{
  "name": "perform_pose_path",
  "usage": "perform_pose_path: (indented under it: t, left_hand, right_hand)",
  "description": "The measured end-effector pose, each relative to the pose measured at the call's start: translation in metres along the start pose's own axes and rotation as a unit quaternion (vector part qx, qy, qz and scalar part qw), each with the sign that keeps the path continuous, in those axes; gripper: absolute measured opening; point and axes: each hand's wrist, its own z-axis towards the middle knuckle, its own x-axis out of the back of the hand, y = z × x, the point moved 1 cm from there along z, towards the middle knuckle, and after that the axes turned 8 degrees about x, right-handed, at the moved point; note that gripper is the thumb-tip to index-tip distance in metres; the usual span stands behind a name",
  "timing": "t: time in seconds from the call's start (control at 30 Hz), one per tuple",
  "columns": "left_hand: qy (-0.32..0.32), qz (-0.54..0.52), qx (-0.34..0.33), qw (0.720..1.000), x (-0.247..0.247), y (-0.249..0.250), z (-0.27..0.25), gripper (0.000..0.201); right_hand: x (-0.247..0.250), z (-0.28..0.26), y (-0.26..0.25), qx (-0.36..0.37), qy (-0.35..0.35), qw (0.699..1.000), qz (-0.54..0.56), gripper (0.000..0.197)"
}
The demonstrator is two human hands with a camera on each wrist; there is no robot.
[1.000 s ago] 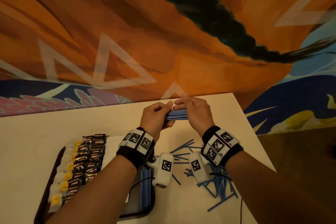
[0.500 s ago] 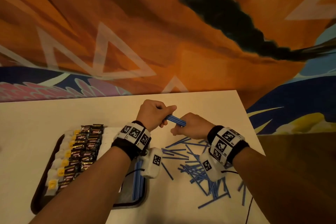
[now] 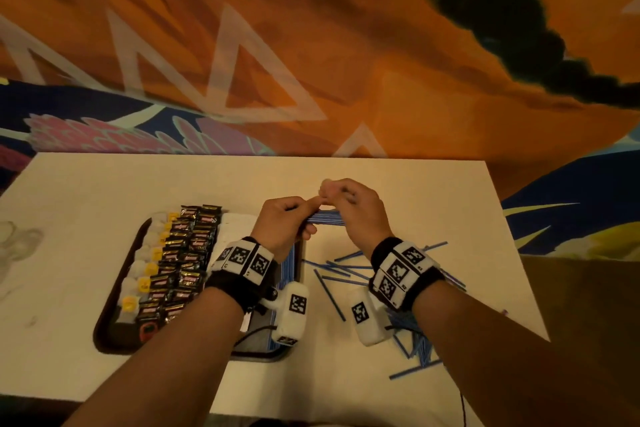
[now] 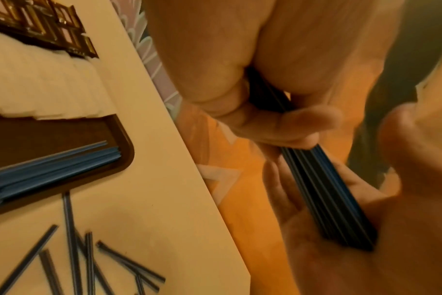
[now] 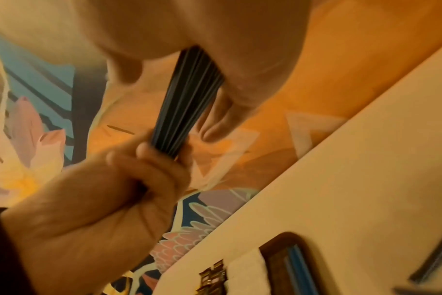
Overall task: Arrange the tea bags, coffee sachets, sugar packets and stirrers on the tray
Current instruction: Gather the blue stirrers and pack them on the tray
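Above desk (image 3: 415, 191): stirrers (image 3: 327, 218)
Left hand (image 3: 287, 225): grips one end
Right hand (image 3: 360, 215): grips the other end
Tray (image 3: 104, 326): beside, left

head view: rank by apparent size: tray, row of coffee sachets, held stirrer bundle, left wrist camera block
1. tray, largest by far
2. row of coffee sachets
3. left wrist camera block; it sits nearer the lens, so this rank is unsure
4. held stirrer bundle, mostly hidden by the left hand and right hand
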Motion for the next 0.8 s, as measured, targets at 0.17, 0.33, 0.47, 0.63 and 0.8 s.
perform_pose_path:
  t: [0.17,0.33,0.47,0.63,0.8]
  left_hand:
    - [0.027,-0.030,0.017,0.999,0.020,-0.010,-0.001,0.030]
    - [0.014,0.156,-0.059,0.986,0.059,-0.013,0.007,0.033]
    - [-0.090,0.263,-0.047,0.959,0.079,-0.018,0.012,0.034]
    - [-0.056,0.073,0.060,0.994,0.090,-0.042,0.014,0.032]
    - [-0.176,-0.178,0.231,0.940,0.087,-0.083,0.005,0.031]
  right_hand:
    - [-0.029,-0.002,0.001,-0.039,0.007,0.999,-0.026,0.040]
    - [-0.044,-0.016,0.014,-0.208,-0.301,0.930,-0.039,0.031]
    - [-0.061,-0.028,0.027,-0.233,-0.396,0.877,-0.137,0.021]
    - [-0.085,-0.037,0.047,-0.270,-0.269,0.919,-0.102,0.023]
    - [-0.112,-0.054,0.067,-0.367,-0.233,0.900,-0.017,0.025]
